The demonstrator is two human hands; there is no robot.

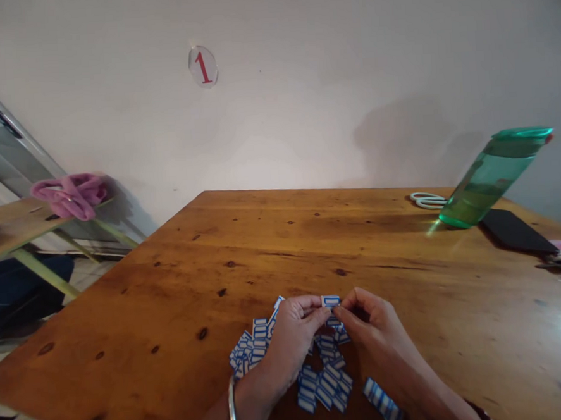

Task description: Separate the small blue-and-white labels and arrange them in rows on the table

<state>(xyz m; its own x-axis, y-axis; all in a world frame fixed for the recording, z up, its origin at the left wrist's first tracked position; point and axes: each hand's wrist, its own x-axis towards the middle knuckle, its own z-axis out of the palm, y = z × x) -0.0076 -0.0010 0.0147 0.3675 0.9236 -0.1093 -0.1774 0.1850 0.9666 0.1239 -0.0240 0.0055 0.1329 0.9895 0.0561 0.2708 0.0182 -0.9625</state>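
My left hand (292,333) and my right hand (380,327) meet low in the middle of the view. Between their thumbs and fingertips they pinch a small white label strip with blue-bordered boxes (330,301). Both hands are closed at the fingertips, and part of the strip is hidden behind them. A loose heap of similar blue-and-white label strips (329,381) lies on the table below and between the hands. More strips (259,345) spread out to the left, partly covered by my left hand. One longer strip (382,403) lies apart, under my right forearm.
A green bottle (492,175) stands at the far right beside a white cable (427,200) and a black phone-like slab (517,231). Behind the wooden table (282,235) is a wall. A pink cloth (73,194) rests on a side table at left.
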